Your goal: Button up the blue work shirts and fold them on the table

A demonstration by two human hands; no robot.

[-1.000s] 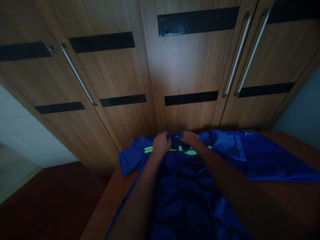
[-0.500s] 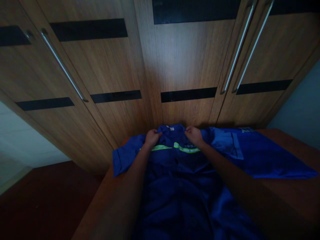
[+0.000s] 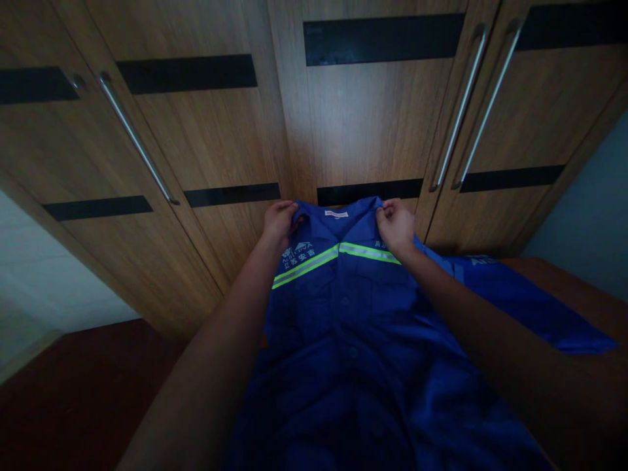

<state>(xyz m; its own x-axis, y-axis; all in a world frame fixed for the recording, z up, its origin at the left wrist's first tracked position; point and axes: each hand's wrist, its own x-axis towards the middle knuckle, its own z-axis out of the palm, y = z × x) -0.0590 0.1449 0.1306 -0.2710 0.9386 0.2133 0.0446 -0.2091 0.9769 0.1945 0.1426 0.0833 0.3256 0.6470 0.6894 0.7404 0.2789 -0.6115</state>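
1. Both grips pinch the jacket (image 3: pixel 314 314): my left grip (image 3: pixel 279 226) has one side of the collar (image 3: pixel 360 219), my right grip (image 3: pixel 398 227) the other.
2. The collar is what has just moved. Half a second ago it lay low at the foot of the wardrobe (image 3: pixel 367 124); now it is raised, overlapping a low black strip (image 3: pixel 370 190), and looks closer to me.
3. With the lift, white lettering (image 3: pixel 297 255) shows on the chest beside my left grip, and the sleeve that lay spread on that side has gone from sight. I judge that the top now hangs from both grips, front towards me, while the lower part lies slack in folds.
4. The blue bundle (image 3: pixel 524 304) stays on the surface (image 3: pixel 544 269), to the right of the jacket. I can't tell whether it is cloth or a bag; my right forearm covers part of it, and its pale print is unreadable.
5. My right grip and wrist hide the end of the bright stripe (image 3: pixel 367 252) and most of the print above it. The collar label (image 3: pixel 336 214) is too small to read.
6. The hem is lost in shadow and cut off below.
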